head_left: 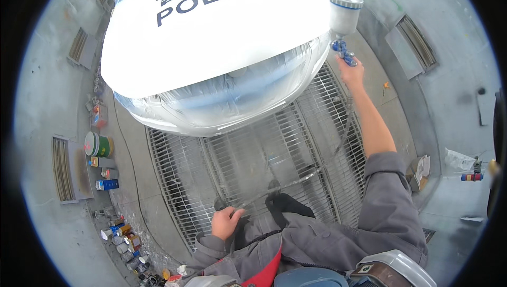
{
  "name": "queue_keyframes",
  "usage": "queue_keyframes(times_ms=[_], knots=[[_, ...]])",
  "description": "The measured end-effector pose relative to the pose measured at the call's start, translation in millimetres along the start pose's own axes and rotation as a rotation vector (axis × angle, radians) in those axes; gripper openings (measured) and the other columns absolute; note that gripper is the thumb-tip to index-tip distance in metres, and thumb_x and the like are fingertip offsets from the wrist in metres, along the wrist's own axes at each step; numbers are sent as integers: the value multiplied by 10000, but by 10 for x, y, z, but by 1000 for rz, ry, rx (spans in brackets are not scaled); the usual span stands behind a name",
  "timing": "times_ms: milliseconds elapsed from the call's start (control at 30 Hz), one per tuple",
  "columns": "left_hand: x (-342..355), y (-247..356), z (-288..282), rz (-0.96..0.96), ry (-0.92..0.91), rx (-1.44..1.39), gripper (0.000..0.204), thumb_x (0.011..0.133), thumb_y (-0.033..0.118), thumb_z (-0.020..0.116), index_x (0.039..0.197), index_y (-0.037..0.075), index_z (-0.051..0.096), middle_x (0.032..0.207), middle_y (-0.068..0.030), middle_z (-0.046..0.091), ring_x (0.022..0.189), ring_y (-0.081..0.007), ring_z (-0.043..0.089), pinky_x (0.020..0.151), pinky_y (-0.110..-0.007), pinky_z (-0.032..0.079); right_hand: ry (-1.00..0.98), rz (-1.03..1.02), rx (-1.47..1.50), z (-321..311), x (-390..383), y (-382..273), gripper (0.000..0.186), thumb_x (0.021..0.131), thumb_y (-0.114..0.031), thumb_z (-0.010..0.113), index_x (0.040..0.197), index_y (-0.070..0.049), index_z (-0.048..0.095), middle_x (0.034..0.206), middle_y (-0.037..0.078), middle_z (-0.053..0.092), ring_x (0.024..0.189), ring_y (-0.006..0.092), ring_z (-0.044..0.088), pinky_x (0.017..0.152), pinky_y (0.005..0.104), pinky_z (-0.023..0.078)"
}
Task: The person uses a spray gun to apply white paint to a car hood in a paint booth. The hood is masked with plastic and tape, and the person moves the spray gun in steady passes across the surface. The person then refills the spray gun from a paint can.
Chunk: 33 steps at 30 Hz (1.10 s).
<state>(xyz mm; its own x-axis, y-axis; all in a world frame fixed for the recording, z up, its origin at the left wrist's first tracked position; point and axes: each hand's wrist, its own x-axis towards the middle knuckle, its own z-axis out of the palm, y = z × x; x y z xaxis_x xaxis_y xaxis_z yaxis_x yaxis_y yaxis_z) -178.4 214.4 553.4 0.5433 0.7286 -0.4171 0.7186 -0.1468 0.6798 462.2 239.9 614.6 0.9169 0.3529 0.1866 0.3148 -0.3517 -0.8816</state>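
My right hand [352,73] is closed around the handle of a spray gun [344,52], arm stretched forward at the right front corner of a white car. A round lidded paint cup [345,13] sits upright on top of the gun. The car's hood [211,49] is white with dark lettering. Clear plastic film [237,83] covers its front end below the hood edge. Low in front of my body, my left hand [226,223] has its fingers curled. A thin hose [288,185] runs across to it from the right and seems to be in its grip; the palm is hidden.
Under my feet and the car's front lies metal floor grating [296,133]. Along the left wall stand a green-and-white bucket [99,144], a blue can [107,184] and several cups and tins [127,244]. A cardboard box [420,173] rests near the right wall.
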Motion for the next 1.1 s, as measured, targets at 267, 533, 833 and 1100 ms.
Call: queue_keyframes(times_ms=[267,533,833,1100], knots=[[-368,-948,-728,70,-81,142,525,959,549,734,811,46,711,738,-205,693,724,-459,670,640,-535,511,-131,115,120,733,-1526,-925,268,931,-265,833,909,-17,736,702,-3,647,581,66,545,526,292,432],[-1036,-2176,-1804,86,-59,148,543,957,556,738,773,47,691,708,-193,672,707,-450,660,627,-534,502,-247,79,187,2065,-2978,-1558,310,911,-268,849,1019,9,761,811,30,724,750,107,634,703,320,509],[-1576,-3093,-2406,-43,16,49,522,961,537,741,806,38,720,717,-201,678,703,-451,662,628,-534,501,-351,6,227,3710,-4363,-2595,459,902,-358,832,1135,29,749,892,130,772,818,225,694,790,381,539],[-1608,-3445,-2452,-165,115,74,516,957,528,757,831,28,731,694,-219,670,669,-457,658,612,-526,503,-323,-84,362,4894,-5109,-3123,352,893,-340,830,1111,-72,761,880,146,767,820,300,725,769,422,536]])
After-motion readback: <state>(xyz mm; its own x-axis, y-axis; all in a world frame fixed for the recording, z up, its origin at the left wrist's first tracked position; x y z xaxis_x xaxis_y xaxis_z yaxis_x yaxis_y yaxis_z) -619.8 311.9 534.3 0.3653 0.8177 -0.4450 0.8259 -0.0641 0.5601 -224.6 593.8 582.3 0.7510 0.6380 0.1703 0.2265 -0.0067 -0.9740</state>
